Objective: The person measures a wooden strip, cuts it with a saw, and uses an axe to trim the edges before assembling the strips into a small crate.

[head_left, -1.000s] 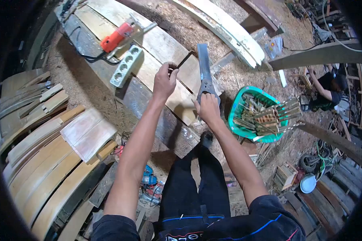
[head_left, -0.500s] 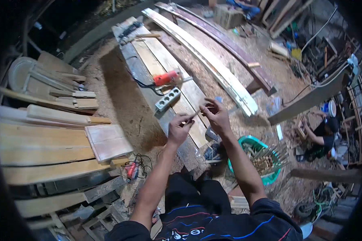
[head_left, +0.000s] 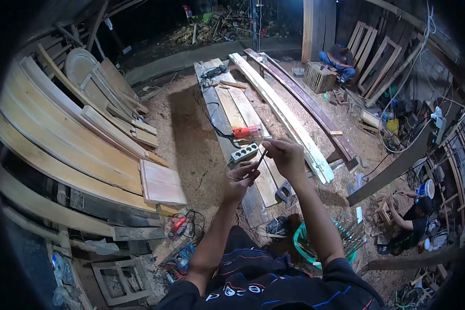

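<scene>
Between my two hands, above the workbench, is a thin dark stick (head_left: 262,158). My left hand (head_left: 240,181) pinches its lower end, and my right hand (head_left: 287,156) has its fingers closed at the upper end. Just beyond them on the bench lie a white power strip (head_left: 244,152) and a red power tool (head_left: 247,132) with a black cord. Pale boards (head_left: 263,178) run along the bench under and past the hands. What exactly the stick is, I cannot make out.
A long white beam (head_left: 289,121) and a dark red one (head_left: 315,108) lie right of the bench. A green basin (head_left: 298,238) of wood pieces is near my right arm. Planks (head_left: 72,139) are stacked left. Two people sit working, one at right (head_left: 413,219), another at the back (head_left: 341,59).
My view has tilted up, so more of the room's back shows. The stick has turned from slanted to steeper, with my right hand higher than my left; both still hold it.
</scene>
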{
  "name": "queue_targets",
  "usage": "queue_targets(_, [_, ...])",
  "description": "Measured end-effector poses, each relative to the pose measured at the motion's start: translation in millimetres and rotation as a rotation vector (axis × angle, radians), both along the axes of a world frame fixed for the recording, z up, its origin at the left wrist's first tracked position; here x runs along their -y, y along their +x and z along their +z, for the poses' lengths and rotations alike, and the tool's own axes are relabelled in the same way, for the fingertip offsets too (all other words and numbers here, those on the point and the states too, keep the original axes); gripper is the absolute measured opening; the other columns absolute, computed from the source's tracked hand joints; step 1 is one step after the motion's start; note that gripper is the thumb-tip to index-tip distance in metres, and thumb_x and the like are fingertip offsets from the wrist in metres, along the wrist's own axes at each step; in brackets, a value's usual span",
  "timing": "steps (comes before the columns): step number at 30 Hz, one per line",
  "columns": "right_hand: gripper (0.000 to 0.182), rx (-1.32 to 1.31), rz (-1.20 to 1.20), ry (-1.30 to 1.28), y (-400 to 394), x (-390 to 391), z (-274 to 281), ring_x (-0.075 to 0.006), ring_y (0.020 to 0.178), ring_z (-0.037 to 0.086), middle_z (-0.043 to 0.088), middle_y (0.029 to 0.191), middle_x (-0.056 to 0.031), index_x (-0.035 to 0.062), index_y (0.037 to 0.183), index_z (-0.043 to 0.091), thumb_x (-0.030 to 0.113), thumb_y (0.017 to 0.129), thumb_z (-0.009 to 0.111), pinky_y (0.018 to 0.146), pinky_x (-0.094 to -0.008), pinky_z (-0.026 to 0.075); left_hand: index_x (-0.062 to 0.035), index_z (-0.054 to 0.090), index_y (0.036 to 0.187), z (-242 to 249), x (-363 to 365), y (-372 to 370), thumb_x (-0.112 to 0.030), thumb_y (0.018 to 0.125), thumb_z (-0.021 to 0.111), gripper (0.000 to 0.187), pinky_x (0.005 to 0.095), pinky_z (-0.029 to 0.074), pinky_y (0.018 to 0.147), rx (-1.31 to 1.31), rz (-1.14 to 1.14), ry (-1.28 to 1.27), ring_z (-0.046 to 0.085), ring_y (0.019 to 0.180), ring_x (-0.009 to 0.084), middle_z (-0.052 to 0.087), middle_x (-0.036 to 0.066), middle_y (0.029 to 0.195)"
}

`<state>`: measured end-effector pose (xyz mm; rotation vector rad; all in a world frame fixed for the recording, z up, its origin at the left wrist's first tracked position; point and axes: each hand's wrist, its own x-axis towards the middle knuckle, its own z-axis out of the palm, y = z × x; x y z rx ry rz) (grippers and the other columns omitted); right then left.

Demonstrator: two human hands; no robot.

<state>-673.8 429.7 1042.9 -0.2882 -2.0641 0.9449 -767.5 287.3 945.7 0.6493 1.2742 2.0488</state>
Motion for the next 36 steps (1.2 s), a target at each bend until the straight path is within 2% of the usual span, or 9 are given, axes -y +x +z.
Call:
queue_targets(4, [0.020,-0.066,-0.048,-0.004,4,1,7,-0.0105,0.063,0.063,0.066,0.069,-0.0055,-0.0021,0.096,0.073,0.016,0.095,0.065,0.056,-0.0257,0.048,0.0008,0.072,0.107,25,7,-4,-0.007,0.086,0.070,0.022,0.0222,0.045,0.059,-0.240,-0.005,0.176,0.059,0.075,0.0080,0.065,0.003,0.102])
queue_targets(7, [0.020,-0.019,-0.081,-0.150,14,20,40,-0.0088,0.064,0.062,0.068,0.074,-0.0063,-0.0041,0.098,0.071,0.015,0.094,0.065,0.057,-0.0243,0.047,0.0022,0.072,0.107,50,9,-11,-0.013,0.086,0.073,0.026,0.0235,0.045,0.059,-0.567,0.042,0.012,0.058,0.071,0.0081,0.065,0.004,0.100])
queue_targets(10, [0.017,-0.077,-0.071,0.059,17,24,56,-0.0088,0.066,0.061,0.068,0.075,-0.0069,-0.0028,0.097,0.072,0.013,0.090,0.070,0.059,-0.0244,0.047,0.0027,0.070,0.109,52,6,-24,-0.010,0.087,0.072,0.026,0.0225,0.046,0.061,-0.468,-0.070,0.040,0.059,0.075,0.0091,0.066,0.006,0.100])
queue_targets(16, [0.018,-0.105,-0.143,-0.063,-4,36,95,-0.0090,0.063,0.060,0.068,0.073,-0.0068,-0.0025,0.091,0.073,0.016,0.088,0.073,0.056,-0.0243,0.046,0.0064,0.065,0.116,91,33,-42,-0.006,0.094,0.063,0.025,0.0255,0.055,0.074,-0.316,-0.179,0.135,0.065,0.091,0.0119,0.067,0.009,0.103])
queue_targets(23, [0.032,-0.193,-0.169,-0.079,-36,52,129,-0.0088,0.062,0.057,0.064,0.068,-0.0068,-0.0045,0.092,0.071,0.025,0.098,0.060,0.058,-0.0265,0.044,0.0057,0.068,0.114,126,96,-77,-0.008,0.093,0.065,0.025,0.0251,0.052,0.080,-0.551,-0.149,-0.217,0.066,0.089,0.0114,0.071,0.009,0.101])
queue_targets(25, [0.031,-0.399,-0.090,-0.231,-48,66,123,-0.0102,0.068,0.059,0.066,0.073,-0.0068,-0.0053,0.096,0.070,0.024,0.097,0.060,0.063,-0.0265,0.046,0.0042,0.068,0.114,131,101,-78,-0.007,0.092,0.065,0.025,0.0260,0.053,0.075,-0.285,-0.156,-0.073,0.066,0.084,0.0128,0.071,0.008,0.099])
queue_targets(27, [0.030,-0.288,-0.243,-0.027,-44,68,112,-0.0109,0.069,0.061,0.068,0.075,-0.0062,-0.0050,0.097,0.070,0.024,0.096,0.062,0.065,-0.0263,0.047,0.0025,0.068,0.114,132,100,-81,-0.007,0.092,0.066,0.024,0.0256,0.052,0.068,-0.005,-0.143,0.051,0.066,0.079,0.0117,0.071,0.007,0.097])
queue_targets(31, [0.027,0.077,-0.161,-0.218,-18,82,96,-0.0099,0.082,0.063,0.070,0.087,-0.0056,-0.0034,0.105,0.069,0.022,0.096,0.064,0.073,-0.0271,0.051,0.0014,0.067,0.115,122,87,-95,-0.008,0.090,0.068,0.027,0.0258,0.052,0.066,0.089,-0.178,0.013,0.066,0.079,0.0112,0.071,0.006,0.095])
queue_targets(36, [0.024,0.274,-0.055,-0.375,19,122,92,-0.0063,0.068,0.061,0.069,0.079,-0.0016,-0.0009,0.097,0.072,0.022,0.093,0.069,0.063,-0.0230,0.050,0.0016,0.066,0.114,118,69,-83,-0.012,0.089,0.071,0.029,0.0283,0.055,0.068,0.144,-0.297,-0.010,0.066,0.082,0.0121,0.070,0.006,0.097])
